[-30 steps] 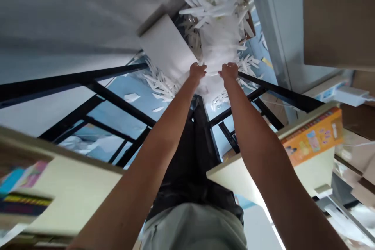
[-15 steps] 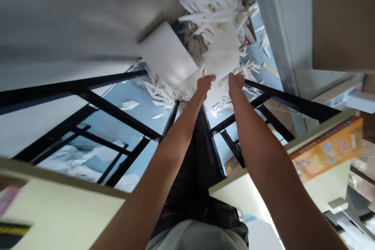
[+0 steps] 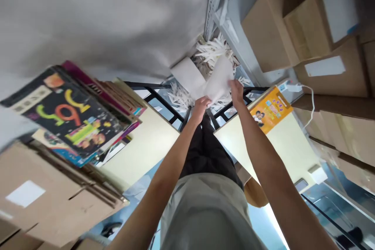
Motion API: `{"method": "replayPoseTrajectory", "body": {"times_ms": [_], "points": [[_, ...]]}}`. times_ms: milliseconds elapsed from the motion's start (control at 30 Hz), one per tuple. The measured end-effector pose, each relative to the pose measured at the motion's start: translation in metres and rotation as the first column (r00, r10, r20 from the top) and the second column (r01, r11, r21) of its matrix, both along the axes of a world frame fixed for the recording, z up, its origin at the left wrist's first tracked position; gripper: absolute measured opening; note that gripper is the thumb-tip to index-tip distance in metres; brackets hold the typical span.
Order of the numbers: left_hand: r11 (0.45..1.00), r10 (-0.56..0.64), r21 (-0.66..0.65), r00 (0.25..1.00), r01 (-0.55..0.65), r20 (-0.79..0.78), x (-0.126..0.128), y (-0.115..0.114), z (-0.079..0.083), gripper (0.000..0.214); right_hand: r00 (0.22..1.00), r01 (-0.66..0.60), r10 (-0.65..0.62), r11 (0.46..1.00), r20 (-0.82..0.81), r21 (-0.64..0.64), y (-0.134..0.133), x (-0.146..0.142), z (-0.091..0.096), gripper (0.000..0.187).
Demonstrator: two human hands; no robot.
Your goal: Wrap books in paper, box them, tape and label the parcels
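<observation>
A soft-looking white foam sheet [image 3: 219, 77] hangs between my two hands, above the floor. My left hand [image 3: 200, 108] is closed on its lower left corner. On the right edge, my right hand [image 3: 236, 91] has its fingers wrapped round the same sheet. Just left of it lies another white foam sheet [image 3: 189, 75], flat and paler at its edges. Behind the held sheet is a heap of cut white strips [image 3: 215, 49], with more loose strips [image 3: 179, 97] scattered on the floor near my feet.
Pale tabletops on black metal frames flank me, the left one [image 3: 152, 140] bearing a stack of books [image 3: 79, 113] and flattened cardboard [image 3: 52, 191]. An orange booklet [image 3: 271, 109] lies on the right one. Cardboard boxes [image 3: 269, 27] fill the metal shelving at right; a grey wall rises at left.
The view has pulled back and up, bringing the books and boxes into sight. Both hands have lifted toward me with the sheet, which now stands more upright between them.
</observation>
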State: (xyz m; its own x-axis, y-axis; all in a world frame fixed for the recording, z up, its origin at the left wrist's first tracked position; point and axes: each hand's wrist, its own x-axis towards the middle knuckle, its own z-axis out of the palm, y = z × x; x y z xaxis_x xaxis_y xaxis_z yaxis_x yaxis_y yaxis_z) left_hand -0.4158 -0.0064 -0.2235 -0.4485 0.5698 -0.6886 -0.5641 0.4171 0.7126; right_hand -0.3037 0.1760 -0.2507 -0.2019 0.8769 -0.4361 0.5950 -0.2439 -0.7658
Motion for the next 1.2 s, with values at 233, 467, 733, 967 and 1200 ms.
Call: {"method": "replayPoseTrajectory", "body": {"times_ms": [233, 467, 733, 967, 1200], "points": [[0.992, 0.08, 0.106, 0.98, -0.061, -0.183, -0.014, -0.045, 0.116, 0.028, 0.921, -0.212, 0.249, 0.966, -0.301, 0.151, -0.006, 0.01, 0.139, 0.04], [0.953, 0.06, 0.284, 0.852, 0.106, -0.519, -0.013, -0.079, 0.235, 0.027, 0.751, -0.371, 0.416, 0.908, -0.513, 0.193, -0.006, 0.04, 0.286, 0.053], [0.786, 0.178, 0.445, 0.531, 0.429, -0.828, 0.072, -0.084, 0.373, 0.016, 0.626, -0.246, 0.459, 0.883, -0.63, 0.399, -0.01, 0.162, 0.423, 0.051], [0.535, -0.077, 0.269, 0.363, 0.801, -0.929, 0.253, -0.063, 0.379, 0.009, 0.673, -0.067, 0.314, 0.928, -0.67, 0.367, -0.037, 0.375, 0.434, 0.042], [0.15, -0.407, -0.209, -0.132, 0.966, -0.904, 0.415, -0.053, 0.268, 0.029, 0.857, 0.167, -0.114, 0.984, -0.503, 0.063, -0.081, 0.584, 0.328, 0.036]]}}
